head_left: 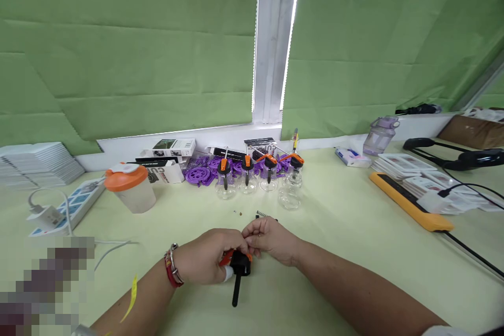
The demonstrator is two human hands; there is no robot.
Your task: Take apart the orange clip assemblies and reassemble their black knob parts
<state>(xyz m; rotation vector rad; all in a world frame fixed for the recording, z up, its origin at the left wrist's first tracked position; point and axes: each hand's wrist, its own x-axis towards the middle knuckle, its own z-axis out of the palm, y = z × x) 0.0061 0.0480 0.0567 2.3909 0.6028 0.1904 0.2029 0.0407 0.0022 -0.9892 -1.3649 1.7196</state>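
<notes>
My left hand (207,262) grips a black and orange pump head (238,268), whose black tube points down toward me over the pale table (338,231). My right hand (270,239) pinches the top of the same pump head with its fingertips. A small spring-like part (262,214) lies just beyond my right hand. Farther back stand several clear small bottles (289,191) fitted with orange and black pump tops.
An orange-lidded cup (132,188) and a power strip (74,205) are at the left. Purple plastic parts (199,173) and small boxes (171,148) line the sill. A yellow tray (413,202), cards, cables and a purple bottle (380,135) are at the right.
</notes>
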